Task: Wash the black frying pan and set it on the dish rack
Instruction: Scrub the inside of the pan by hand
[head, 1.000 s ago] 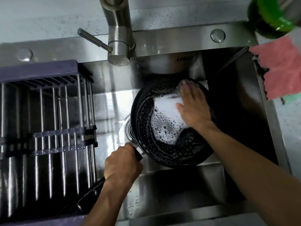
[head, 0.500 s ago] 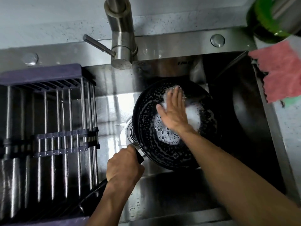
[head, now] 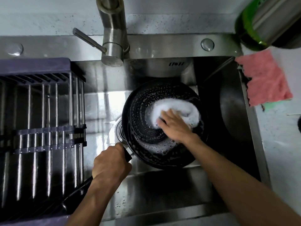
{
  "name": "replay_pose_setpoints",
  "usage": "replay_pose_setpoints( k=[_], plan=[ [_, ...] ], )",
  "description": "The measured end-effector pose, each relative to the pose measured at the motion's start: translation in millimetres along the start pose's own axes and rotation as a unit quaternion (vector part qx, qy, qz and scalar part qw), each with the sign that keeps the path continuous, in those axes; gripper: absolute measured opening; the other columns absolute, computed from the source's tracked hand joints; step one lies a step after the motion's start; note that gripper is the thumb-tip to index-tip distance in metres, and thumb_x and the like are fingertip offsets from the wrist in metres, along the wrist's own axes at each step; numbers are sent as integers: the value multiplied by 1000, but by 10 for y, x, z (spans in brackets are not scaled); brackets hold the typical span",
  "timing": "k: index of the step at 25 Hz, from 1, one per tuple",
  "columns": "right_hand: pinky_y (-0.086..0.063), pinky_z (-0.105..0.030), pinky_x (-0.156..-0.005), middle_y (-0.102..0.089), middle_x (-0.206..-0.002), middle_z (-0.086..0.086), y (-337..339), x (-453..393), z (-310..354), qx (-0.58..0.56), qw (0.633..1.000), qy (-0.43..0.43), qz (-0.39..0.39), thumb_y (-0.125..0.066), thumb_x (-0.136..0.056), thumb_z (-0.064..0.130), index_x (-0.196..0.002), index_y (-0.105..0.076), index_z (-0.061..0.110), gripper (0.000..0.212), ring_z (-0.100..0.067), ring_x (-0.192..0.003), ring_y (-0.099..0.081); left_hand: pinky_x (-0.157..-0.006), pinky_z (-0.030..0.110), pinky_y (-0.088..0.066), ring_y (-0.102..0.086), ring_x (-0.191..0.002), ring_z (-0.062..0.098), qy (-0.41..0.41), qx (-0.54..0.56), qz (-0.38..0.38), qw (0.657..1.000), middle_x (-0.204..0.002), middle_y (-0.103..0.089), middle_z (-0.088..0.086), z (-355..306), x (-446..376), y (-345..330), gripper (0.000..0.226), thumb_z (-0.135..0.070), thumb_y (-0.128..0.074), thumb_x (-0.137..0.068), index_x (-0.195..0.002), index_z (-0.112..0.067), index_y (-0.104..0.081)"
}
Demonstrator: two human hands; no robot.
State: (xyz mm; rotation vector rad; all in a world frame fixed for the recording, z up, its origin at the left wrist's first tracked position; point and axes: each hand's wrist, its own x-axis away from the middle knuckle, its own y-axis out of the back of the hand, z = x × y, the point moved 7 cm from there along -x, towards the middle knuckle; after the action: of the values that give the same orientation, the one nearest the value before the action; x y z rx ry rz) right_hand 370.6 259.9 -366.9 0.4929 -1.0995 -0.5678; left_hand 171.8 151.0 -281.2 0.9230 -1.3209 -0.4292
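Observation:
The black frying pan point(head: 140, 121) lies tilted in the steel sink point(head: 162, 190), its inside covered in bubbles and a thick swirl of white foam point(head: 182, 106). My left hand point(head: 112, 163) grips the pan's black handle point(head: 78, 191) at the lower left. My right hand point(head: 175, 126) presses flat on the pan's inside, fingers straight and pointing left, palm over the foam. A small dark bit shows under its fingertips; I cannot tell what it is. The purple dish rack point(head: 35, 66) with metal bars spans the sink's left part.
A steel faucet point(head: 114, 46) with a side lever stands at the back, its spout above the sink's middle. A pink cloth point(head: 263, 79) hangs over the right rim, and a green bottle point(head: 247, 22) stands at the back right. No water runs.
My right hand swept around inside the pan, from the right side to the upper middle and then down to the centre, pushing the foam into a swirl. My left hand kept its grip.

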Motion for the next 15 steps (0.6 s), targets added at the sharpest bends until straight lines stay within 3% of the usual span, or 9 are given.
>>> replay_pose_setpoints(
  k=[2, 4, 6, 7, 9, 11, 13, 15],
  plan=[
    [7, -42, -118, 16, -166, 9, -48, -54, 302, 4, 1000, 30, 3, -21, -104, 57, -159, -8, 32, 62, -19, -151, 23, -70, 31, -45, -65, -94, 24, 9, 0, 10, 1000, -104, -66, 1, 18, -30, -42, 33, -31, -63, -79, -111, -24, -59],
    [10, -42, -118, 19, -165, 8, -151, 146, 170, 53, 998, 44, -5, -29, -106, 47, -160, -7, 32, 60, -18, -152, 21, -68, 29, -43, -65, -93, 24, 20, 5, 26, 999, -102, -66, 0, 43, -18, -45, 32, -30, -63, -79, -109, -24, -59],
    [-15, -49, -125, 5, -169, 3, -153, 396, -70, 96, 994, 14, -51, -47, -100, 26, -159, -18, 28, 66, -28, -155, 4, -67, 28, -41, -65, -93, 23, 18, 13, 26, 999, -102, -66, -1, 25, -5, -17, 32, -28, -64, -78, -109, -24, -60],
    [-31, -49, -120, -3, -169, 3, -147, 441, -77, 104, 992, 18, -66, -53, -95, 14, -158, -26, 27, 70, -33, -153, -5, -67, 28, -42, -65, -94, 24, 18, 11, 31, 999, -103, -66, 0, 8, -2, 8, 32, -26, -64, -78, -110, -23, -60],
    [-49, -41, -107, -23, -164, 4, -114, 413, 25, 89, 993, 49, -55, -58, -88, -4, -151, -42, 29, 73, -31, -145, -31, -69, 28, -43, -64, -93, 24, 17, 20, 45, 999, -104, -66, 1, -8, -29, 28, 36, -24, -67, -78, -113, -23, -58],
    [-54, -31, -96, -54, -143, 0, 72, 432, 68, -4, 997, 43, -69, -64, -88, -6, -138, -60, 24, 58, -22, -119, -60, -68, 27, -42, -60, -85, 22, 1, 37, 65, 997, -102, -66, 2, 12, 26, 86, 42, -24, -72, -77, -115, -22, -56],
    [-54, -24, -85, -72, -115, -2, 324, 596, -152, -149, 979, -36, -137, -66, -84, -7, -118, -73, 15, 41, -20, -97, -69, -68, 28, -42, -62, -87, 23, -11, 33, 46, 998, -101, -66, 4, 30, 119, 178, 44, -23, -73, -78, -117, -17, -54],
    [-52, -20, -81, -75, -100, 2, 459, 842, -233, -245, 950, -71, -178, -63, -80, -9, -101, -77, 17, 36, -18, -92, -70, -70, 29, -44, -64, -93, 25, -1, 6, 8, 1000, -101, -65, 5, 67, 264, 280, 39, -20, -68, -82, -117, -14, -51]
  ],
)
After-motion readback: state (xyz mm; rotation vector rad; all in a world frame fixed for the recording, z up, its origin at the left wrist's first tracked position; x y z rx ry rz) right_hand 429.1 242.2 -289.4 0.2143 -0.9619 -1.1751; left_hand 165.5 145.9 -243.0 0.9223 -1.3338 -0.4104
